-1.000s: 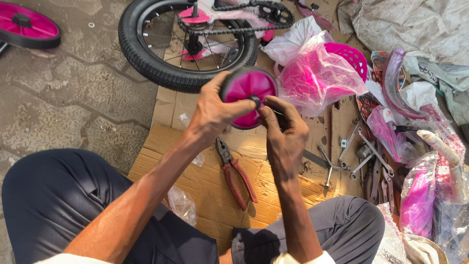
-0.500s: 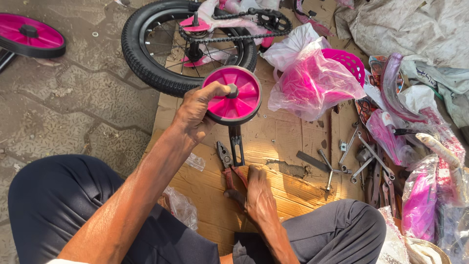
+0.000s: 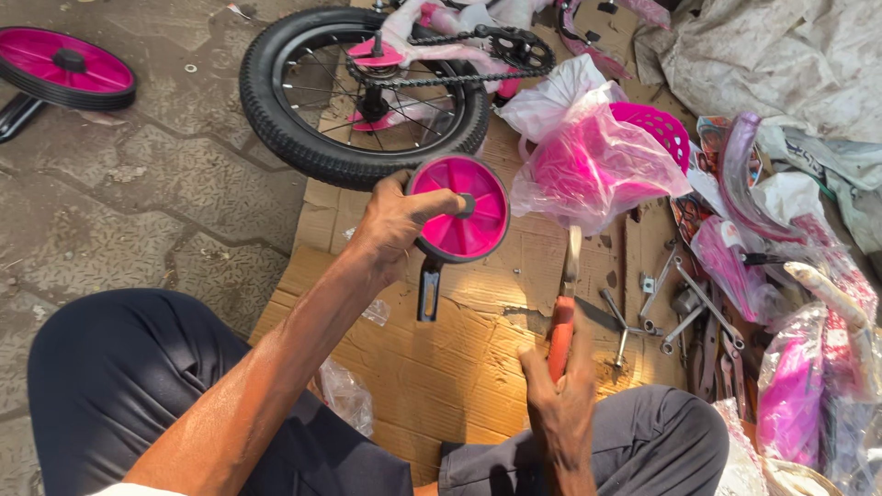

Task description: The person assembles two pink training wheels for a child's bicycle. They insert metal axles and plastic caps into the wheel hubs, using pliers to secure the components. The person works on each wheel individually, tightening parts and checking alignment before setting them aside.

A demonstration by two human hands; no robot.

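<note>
My left hand (image 3: 393,223) grips a small pink training wheel (image 3: 461,208) with a black tyre, thumb across its hub. A black metal bracket (image 3: 429,287) hangs down from the wheel. My right hand (image 3: 562,401) is closed around the orange handles of a pair of pliers (image 3: 563,312), which point up and away from me above the cardboard sheet (image 3: 459,358). The plier jaws are blurred. Both hands are over my lap, the wheel to the upper left of the pliers.
A small bicycle's rear wheel (image 3: 363,92) with chain lies beyond the cardboard. A second pink training wheel (image 3: 64,66) rests on the paving at far left. A pink basket in a plastic bag (image 3: 602,161), wrenches (image 3: 675,303) and wrapped pink parts (image 3: 790,386) crowd the right.
My right hand picked up the pliers from the cardboard and raised them. The left hand kept hold of the training wheel, which has turned so the bracket hangs down.
</note>
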